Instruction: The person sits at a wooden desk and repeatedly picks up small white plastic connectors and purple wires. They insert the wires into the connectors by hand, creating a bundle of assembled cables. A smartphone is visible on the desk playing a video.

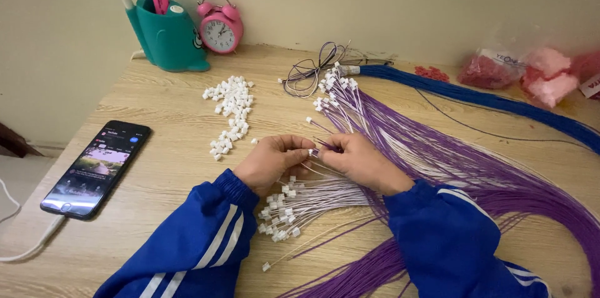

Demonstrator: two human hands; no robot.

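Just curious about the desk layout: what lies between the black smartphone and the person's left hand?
In the head view, only bare wooden desk separates the black smartphone from the left hand; the loose white plastic connectors lie farther back.

The scene is lit softly and evenly from above, somewhat dim and warm; only faint shadows are cast on the tabletop (162,148); slight glare is seen on the phone screen (94,170); the far right edge is rendered blurred; mild wide-angle bending is noticed at the borders.
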